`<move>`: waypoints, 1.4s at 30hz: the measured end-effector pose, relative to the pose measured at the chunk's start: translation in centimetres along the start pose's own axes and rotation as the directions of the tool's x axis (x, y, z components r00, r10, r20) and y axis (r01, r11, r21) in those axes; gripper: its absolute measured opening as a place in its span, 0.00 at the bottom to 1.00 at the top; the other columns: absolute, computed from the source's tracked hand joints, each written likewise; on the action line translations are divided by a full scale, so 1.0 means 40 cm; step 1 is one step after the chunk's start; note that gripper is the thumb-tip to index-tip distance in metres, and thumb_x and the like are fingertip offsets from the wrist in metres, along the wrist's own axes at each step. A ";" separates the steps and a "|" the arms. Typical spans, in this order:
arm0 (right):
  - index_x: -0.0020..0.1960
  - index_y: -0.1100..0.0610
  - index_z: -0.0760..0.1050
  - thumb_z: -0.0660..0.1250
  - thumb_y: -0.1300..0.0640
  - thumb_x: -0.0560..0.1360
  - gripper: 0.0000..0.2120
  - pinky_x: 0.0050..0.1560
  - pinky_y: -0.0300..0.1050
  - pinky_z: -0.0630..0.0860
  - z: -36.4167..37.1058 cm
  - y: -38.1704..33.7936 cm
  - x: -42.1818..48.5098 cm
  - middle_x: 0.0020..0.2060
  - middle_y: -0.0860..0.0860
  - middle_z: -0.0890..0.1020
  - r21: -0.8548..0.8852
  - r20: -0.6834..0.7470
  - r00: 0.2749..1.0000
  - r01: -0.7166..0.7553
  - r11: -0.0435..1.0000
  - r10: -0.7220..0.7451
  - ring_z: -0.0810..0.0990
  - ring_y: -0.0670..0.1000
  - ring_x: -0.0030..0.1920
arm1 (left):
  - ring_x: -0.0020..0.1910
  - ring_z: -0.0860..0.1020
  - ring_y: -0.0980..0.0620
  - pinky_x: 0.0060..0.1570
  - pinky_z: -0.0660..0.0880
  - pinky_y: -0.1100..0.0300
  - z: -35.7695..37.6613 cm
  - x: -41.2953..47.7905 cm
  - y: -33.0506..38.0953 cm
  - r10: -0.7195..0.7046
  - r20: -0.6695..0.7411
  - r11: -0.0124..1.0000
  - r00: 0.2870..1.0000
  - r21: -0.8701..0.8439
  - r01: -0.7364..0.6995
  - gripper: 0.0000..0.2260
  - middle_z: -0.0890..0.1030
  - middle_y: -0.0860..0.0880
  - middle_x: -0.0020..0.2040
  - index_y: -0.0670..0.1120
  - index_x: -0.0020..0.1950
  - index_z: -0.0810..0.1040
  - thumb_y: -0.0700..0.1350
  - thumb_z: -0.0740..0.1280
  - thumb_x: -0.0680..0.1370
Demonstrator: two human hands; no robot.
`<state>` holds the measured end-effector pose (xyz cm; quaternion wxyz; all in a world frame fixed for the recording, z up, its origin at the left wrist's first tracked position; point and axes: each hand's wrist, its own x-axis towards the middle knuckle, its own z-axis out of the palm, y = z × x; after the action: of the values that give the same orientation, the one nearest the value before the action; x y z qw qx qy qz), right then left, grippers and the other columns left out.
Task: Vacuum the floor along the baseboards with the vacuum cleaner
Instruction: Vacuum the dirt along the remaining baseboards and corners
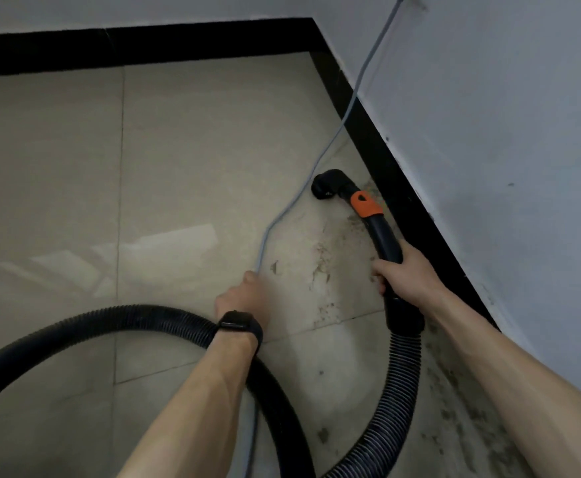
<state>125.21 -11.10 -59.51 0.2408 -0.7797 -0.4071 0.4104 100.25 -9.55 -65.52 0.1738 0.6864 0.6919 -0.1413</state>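
Note:
My right hand grips the black vacuum handle tube, which has an orange collar. Its black nozzle rests on the beige tile floor, close to the black baseboard on the right wall. Dirt and dark specks lie on the tiles beside that baseboard. My left hand, with a black watch on the wrist, holds a thin grey cable just above the floor. The ribbed black hose runs from the handle down and loops left across the floor.
The grey cable climbs the right wall to the top of the frame. A second black baseboard runs along the far wall and meets the right one in a corner. More grime lies along the near right baseboard.

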 end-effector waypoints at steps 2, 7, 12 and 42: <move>0.51 0.54 0.74 0.71 0.62 0.72 0.10 0.35 0.46 0.77 0.001 0.016 -0.029 0.27 0.53 0.81 -0.017 0.062 0.998 0.007 1.000 -0.006 0.79 0.50 0.26 | 0.57 0.80 0.43 0.48 0.72 0.53 -0.006 -0.002 -0.055 -0.041 -0.031 0.999 0.999 0.025 0.042 0.11 0.80 0.44 0.59 0.44 0.65 0.62 0.39 0.51 0.82; 0.49 0.55 0.74 0.73 0.62 0.71 0.11 0.32 0.45 0.76 0.008 0.038 -0.123 0.27 0.53 0.81 -0.117 0.188 0.982 0.052 0.992 -0.030 0.80 0.51 0.27 | 0.55 0.79 0.41 0.44 0.69 0.52 -0.022 -0.024 -0.192 -0.068 -0.033 0.994 0.997 0.088 0.071 0.22 0.79 0.41 0.60 0.45 0.76 0.51 0.39 0.50 0.82; 0.48 0.53 0.75 0.73 0.59 0.69 0.10 0.32 0.43 0.74 0.006 0.073 -0.240 0.27 0.54 0.83 -0.293 0.182 0.983 0.082 0.953 -0.028 0.80 0.49 0.25 | 0.41 0.74 0.42 0.39 0.70 0.50 -0.038 -0.062 -0.237 -0.085 -0.088 0.995 0.993 0.044 0.089 0.19 0.78 0.42 0.53 0.45 0.72 0.55 0.39 0.52 0.82; 0.48 0.51 0.74 0.71 0.60 0.71 0.09 0.26 0.37 0.72 0.058 0.078 -0.391 0.31 0.50 0.81 -0.415 0.375 0.922 0.257 0.873 -0.094 0.81 0.47 0.25 | 0.44 0.76 0.39 0.41 0.74 0.47 -0.058 -0.175 -0.306 -0.079 -0.089 0.996 0.993 -0.060 0.073 0.17 0.74 0.42 0.55 0.47 0.65 0.59 0.36 0.57 0.78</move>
<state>119.46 -25.75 -56.06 0.0131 -0.6896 -0.5976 0.4088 87.90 -15.05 -60.91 0.1559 0.6601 0.7284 -0.0968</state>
